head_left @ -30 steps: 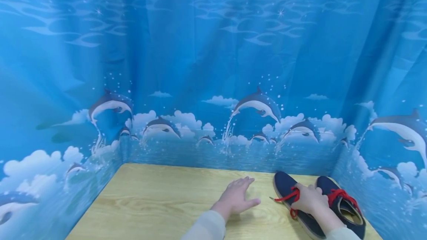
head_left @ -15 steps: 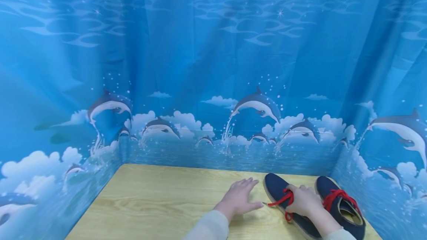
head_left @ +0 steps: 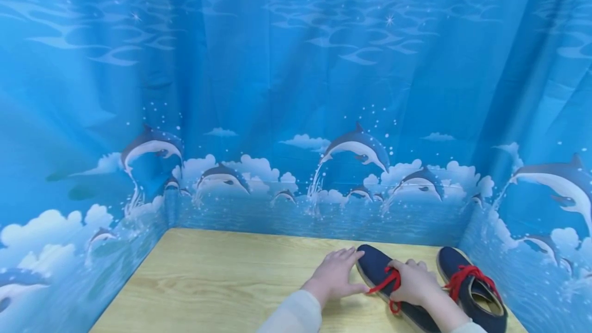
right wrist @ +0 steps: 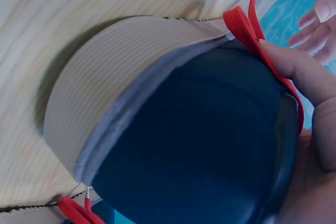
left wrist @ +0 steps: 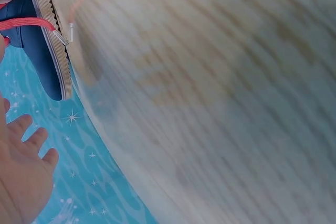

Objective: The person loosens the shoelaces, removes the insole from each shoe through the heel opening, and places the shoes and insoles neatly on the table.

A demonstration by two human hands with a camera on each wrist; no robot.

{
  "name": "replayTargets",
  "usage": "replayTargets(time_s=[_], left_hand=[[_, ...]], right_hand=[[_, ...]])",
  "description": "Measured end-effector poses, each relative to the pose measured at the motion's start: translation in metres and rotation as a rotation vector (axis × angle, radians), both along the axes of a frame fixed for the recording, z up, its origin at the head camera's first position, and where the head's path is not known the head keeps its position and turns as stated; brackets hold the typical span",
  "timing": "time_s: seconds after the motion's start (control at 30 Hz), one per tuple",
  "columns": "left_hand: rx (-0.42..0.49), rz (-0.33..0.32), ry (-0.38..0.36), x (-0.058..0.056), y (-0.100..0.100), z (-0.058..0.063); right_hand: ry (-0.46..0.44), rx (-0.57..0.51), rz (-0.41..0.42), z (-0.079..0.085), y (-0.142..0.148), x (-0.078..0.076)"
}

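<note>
A navy lace-up shoe with a pale ribbed sole stands on the wooden surface, toe towards the curtain. My right hand grips it over the laced middle, thumb on the near-left side by the red laces. In the right wrist view the shoe's heel fills the middle. My left hand is left of the toe, fingers spread and holding nothing; whether its fingertips touch the shoe I cannot tell. Its fingers look extended in the left wrist view. One lace end points towards the left thumb.
A matching navy shoe with red laces stands to the right, near the table's right edge. The wood-grain tabletop extends leftwards. A blue dolphin-print curtain encloses the back and both sides.
My right hand has moved the gripped shoe leftwards, away from the other shoe and up to my left hand. The left hand has shifted slightly right. The other shoe stays put.
</note>
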State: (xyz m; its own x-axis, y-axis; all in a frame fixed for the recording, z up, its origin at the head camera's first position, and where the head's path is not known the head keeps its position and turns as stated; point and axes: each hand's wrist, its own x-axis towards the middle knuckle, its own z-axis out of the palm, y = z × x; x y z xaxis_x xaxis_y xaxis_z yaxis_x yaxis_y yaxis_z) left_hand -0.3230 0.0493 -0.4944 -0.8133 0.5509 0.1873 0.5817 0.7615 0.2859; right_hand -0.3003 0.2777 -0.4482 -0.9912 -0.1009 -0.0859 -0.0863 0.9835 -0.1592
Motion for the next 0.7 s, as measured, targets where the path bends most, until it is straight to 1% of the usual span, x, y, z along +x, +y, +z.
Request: replayTargets(time_s=[0.2, 0.37, 0.53, 0.7], left_hand=[[-0.019, 0.009, -0.05, 0.002, -0.001, 0.006], [-0.077, 0.011, -0.064, 0.004, -0.001, 0.009], [-0.128, 0.013, -0.08, 0.002, 0.001, 0.005], [-0.169, 0.012, -0.086, 0.002, 0.001, 0.003]], right_hand=[[0.017, 0.001, 0.04, 0.002, -0.007, 0.004], [0.023, -0.007, 0.06, 0.002, -0.013, 0.008], [0.027, -0.021, 0.086, 0.0, -0.017, 0.01], [0.024, -0.026, 0.094, -0.001, -0.02, 0.01]])
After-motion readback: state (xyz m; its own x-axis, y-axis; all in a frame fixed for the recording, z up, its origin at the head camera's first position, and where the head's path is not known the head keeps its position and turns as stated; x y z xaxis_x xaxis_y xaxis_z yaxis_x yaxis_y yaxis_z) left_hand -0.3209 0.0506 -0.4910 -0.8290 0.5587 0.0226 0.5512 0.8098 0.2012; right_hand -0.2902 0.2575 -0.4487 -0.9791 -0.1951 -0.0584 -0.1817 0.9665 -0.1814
